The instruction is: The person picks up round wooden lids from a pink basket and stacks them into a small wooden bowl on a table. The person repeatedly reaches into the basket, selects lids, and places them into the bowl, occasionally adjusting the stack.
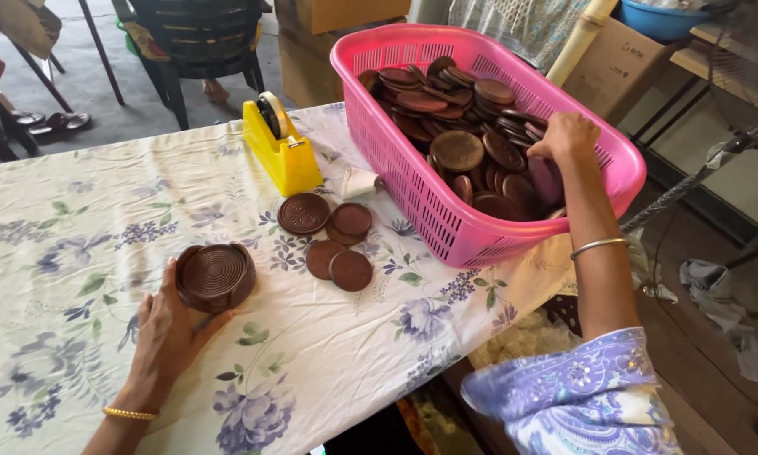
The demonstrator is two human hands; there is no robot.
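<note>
Floral tablecloth [76, 227]; left hand [170, 330] cupping brown holder [215, 276], right hand [564, 135] fingers hidden among basket [413, 181] discs [456, 150], grip unclear.

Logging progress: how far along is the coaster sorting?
Done: five brown discs lie loose on the floral tablecloth, beside the yellow tape dispenser. In hand: the left hand holds a round holder on the cloth; the right hand reaches into the pink basket. Left: the basket is heaped with discs.
</note>
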